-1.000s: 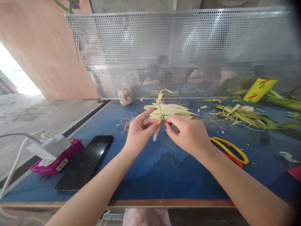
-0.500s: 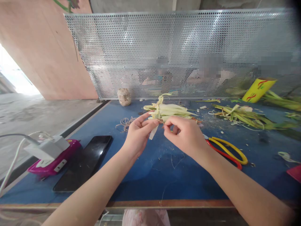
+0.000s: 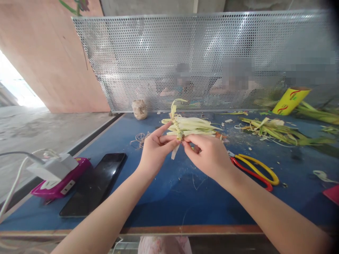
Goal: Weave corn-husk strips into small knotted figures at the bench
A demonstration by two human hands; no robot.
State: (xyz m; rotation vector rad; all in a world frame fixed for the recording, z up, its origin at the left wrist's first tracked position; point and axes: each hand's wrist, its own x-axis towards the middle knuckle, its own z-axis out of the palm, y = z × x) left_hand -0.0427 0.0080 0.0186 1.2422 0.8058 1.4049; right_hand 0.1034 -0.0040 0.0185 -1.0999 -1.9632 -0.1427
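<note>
My left hand (image 3: 156, 150) and my right hand (image 3: 208, 153) meet above a blue table (image 3: 164, 197). Both pinch a small knotted strip of pale yellow leaf (image 3: 178, 132), whose tail hangs down between the fingers and whose top curls upward. My left index finger points out over it. Just behind the hands lies a bundle of pale leaf strips (image 3: 194, 125) on the table.
Scissors with yellow and red handles (image 3: 254, 169) lie right of my right hand. A black phone (image 3: 96, 183), a pink power bank with a white charger (image 3: 57, 173), a twine coil (image 3: 140, 137), green leaf scraps (image 3: 280, 130), a yellow tube (image 3: 290, 100) and a perforated metal screen (image 3: 201, 60) surround the spot.
The leaf piece has turned a little between my fingers, its top curl now leaning left. My right hand has shifted slightly left and down, uncovering more of the scissors.
</note>
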